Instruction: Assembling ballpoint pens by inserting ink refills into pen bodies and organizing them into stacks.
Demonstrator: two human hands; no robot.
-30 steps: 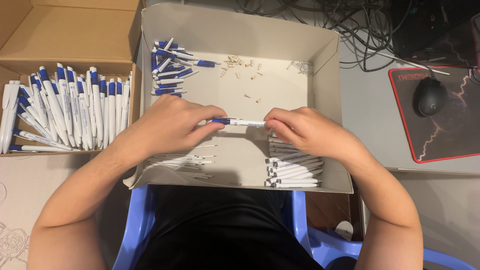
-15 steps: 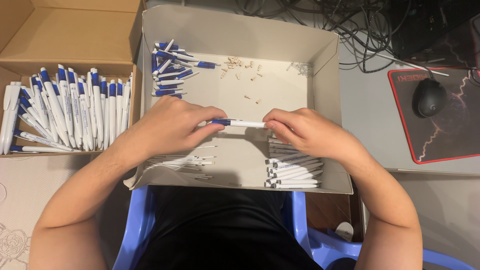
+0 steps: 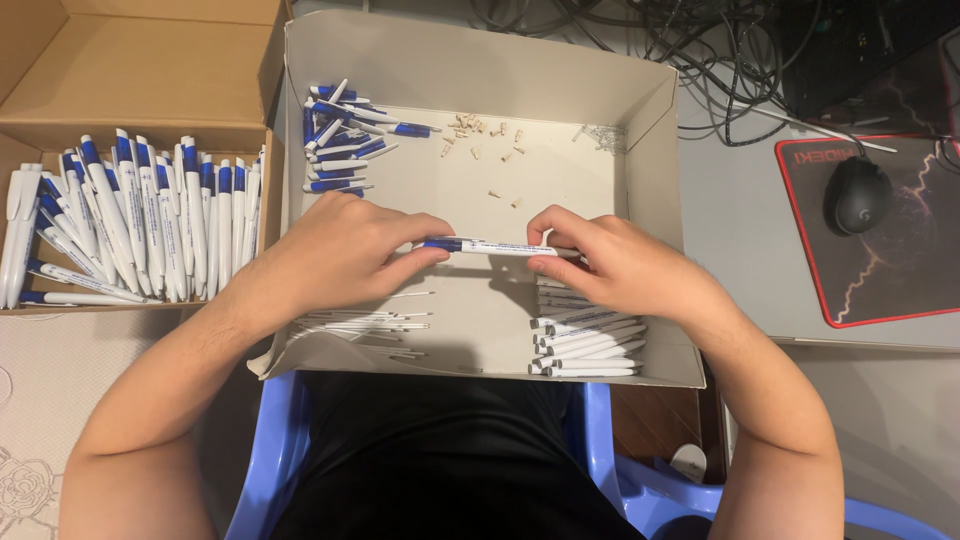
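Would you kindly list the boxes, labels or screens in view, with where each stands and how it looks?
Open brown cardboard box: far left, rectangular, holding rows of white-and-blue pens.
Pale cardboard tray: centre, under both hands, shallow, grey-white inside.
Mouse pad: right, black with a red border and a printed pattern.
No screens in view.

White plastic pen with a dark blue end section (image 3: 495, 246): barrel white, tip end blue. Heap of white-and-blue pen halves (image 3: 345, 140): same two colours. Row of finished white-and-blue pens (image 3: 140, 225): white barrels, blue caps. Open pale cardboard tray (image 3: 630, 110): off-white inside. Brown corrugated carton (image 3: 140, 70): plain tan. Black mouse mat with red border (image 3: 900, 240): pale lightning pattern. Computer mouse (image 3: 857, 195): black. Plastic chair (image 3: 270, 460): light blue. Tabletop (image 3: 740, 220): plain grey.
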